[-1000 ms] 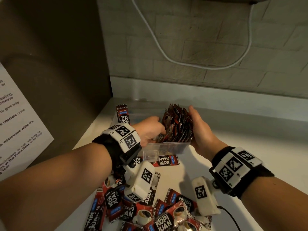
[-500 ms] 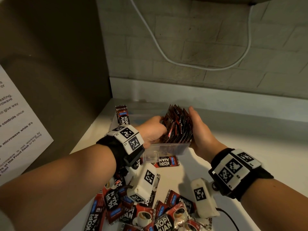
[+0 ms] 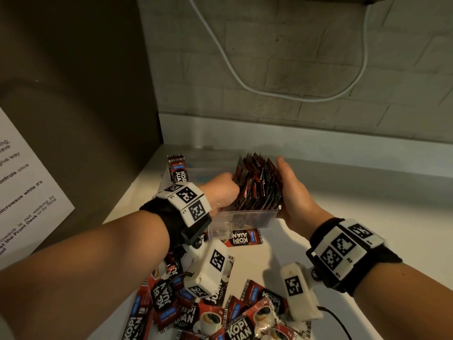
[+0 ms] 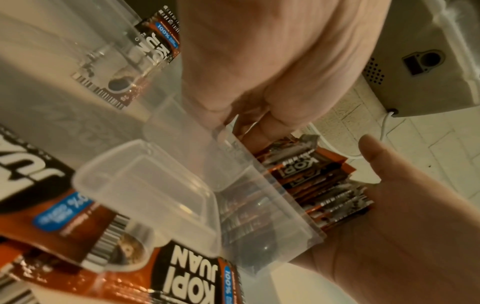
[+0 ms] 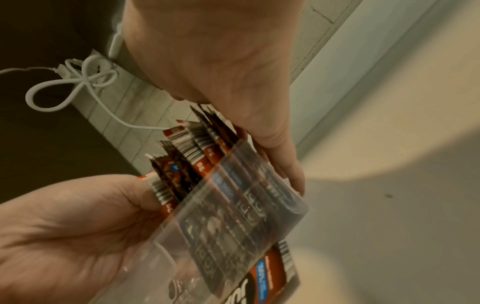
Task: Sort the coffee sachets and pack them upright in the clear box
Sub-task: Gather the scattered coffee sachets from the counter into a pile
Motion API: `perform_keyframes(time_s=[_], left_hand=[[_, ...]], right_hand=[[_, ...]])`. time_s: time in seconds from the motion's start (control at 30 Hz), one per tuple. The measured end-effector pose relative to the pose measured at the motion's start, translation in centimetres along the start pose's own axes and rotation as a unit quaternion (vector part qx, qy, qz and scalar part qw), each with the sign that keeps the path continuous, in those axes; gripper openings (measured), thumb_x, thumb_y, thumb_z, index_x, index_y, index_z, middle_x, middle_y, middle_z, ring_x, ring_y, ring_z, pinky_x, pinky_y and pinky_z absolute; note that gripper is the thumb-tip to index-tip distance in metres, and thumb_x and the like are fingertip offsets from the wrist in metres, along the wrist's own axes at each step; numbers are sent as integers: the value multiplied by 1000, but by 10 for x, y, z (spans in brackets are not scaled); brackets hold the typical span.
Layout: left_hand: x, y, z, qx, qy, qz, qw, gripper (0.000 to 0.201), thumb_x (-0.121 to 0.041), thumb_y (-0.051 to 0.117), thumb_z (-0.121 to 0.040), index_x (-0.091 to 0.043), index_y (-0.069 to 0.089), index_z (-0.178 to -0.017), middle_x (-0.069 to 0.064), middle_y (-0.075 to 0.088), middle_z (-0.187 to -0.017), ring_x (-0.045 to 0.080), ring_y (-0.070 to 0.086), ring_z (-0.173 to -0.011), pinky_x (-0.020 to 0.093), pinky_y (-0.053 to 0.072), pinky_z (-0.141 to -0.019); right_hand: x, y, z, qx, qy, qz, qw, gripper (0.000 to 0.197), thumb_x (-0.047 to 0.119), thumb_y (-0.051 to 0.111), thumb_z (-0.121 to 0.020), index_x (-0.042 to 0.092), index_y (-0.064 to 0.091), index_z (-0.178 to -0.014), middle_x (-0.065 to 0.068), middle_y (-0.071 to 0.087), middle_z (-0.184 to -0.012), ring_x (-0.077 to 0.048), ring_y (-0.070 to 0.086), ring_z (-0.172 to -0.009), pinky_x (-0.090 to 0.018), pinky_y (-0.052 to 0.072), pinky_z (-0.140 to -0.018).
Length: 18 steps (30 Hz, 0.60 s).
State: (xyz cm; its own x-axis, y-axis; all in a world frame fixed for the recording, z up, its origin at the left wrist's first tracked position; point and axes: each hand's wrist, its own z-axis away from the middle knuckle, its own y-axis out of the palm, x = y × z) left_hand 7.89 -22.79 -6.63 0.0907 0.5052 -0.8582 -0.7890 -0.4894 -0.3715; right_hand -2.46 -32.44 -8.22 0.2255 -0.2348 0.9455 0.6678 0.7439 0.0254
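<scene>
From the head view, the left hand (image 3: 221, 195) and the right hand (image 3: 291, 192) flank a bundle of upright sachets (image 3: 257, 185) that stands in the clear box (image 3: 245, 218) on the white bench (image 3: 355, 192). The left hand's fingers curl against the bundle's left side; the right hand lies flat with straight fingers along its right side. One sachet (image 3: 178, 169) stands alone beyond the left hand, another (image 3: 245, 238) lies flat just nearer than the box, and a heap of loose sachets (image 3: 215, 312) lies on the bench beneath both wrists. A white cable (image 3: 245, 82) loops across the tiled wall beyond the hands. In the left wrist view, the left hand (image 4: 259, 61) is curled at the bundle (image 4: 311, 176), with the right hand's (image 4: 389, 216) open palm on the far side and the box's clear wall (image 4: 259, 205) between the camera and the sachets. In the right wrist view, the right hand (image 5: 221, 72) presses straight-fingered against the sachets (image 5: 192, 160) in the box (image 5: 246, 216), while the left hand (image 5: 78, 226) grips the opposite side of the bundle.
</scene>
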Motion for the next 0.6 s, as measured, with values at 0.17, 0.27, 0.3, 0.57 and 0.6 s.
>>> perform_keyframes(time_s=[0.17,0.27,0.3,0.57,0.6], left_hand=[[3,-2,-4,-9,-6,-7,1000,43,5,36,-96,-7,45,-136,6,53,-82,21,52,-72,26,36,-54],[4,-5,-3,-12,-14,-23,1000,47,6,34,-95,-10,44,-138,6,50,-83,18,48,-72,27,38,-58],[3,-7,-1,-14,-17,-26,999,48,5,35,-96,-13,42,-140,6,51,-86,18,48,-75,28,41,-61],[16,-54,47,-91,88,-107,986,32,0,48,-93,-23,60,-113,1,60,-113,24,59,-93,29,45,-72],[21,-62,56,-97,98,-134,981,27,-2,50,-93,-23,62,-104,1,62,-113,26,61,-94,30,47,-73]], right_hand=[[3,-1,4,-13,-4,-3,1000,49,67,28,-92,34,63,-100,7,71,-97,-15,65,-98,-49,44,-100],[6,-2,8,-33,-19,-2,999,55,67,27,-92,27,57,-117,7,64,-107,-18,57,-107,-51,37,-104],[7,-3,9,-59,-39,3,998,60,66,28,-92,24,52,-127,3,61,-116,-21,54,-113,-51,36,-105],[22,-16,64,74,-349,269,895,42,49,52,-73,10,61,-59,-13,55,-58,-20,50,-56,-35,40,-57],[18,-16,70,150,-335,371,853,42,51,51,-75,14,68,-66,-7,62,-63,-16,57,-58,-34,46,-58]])
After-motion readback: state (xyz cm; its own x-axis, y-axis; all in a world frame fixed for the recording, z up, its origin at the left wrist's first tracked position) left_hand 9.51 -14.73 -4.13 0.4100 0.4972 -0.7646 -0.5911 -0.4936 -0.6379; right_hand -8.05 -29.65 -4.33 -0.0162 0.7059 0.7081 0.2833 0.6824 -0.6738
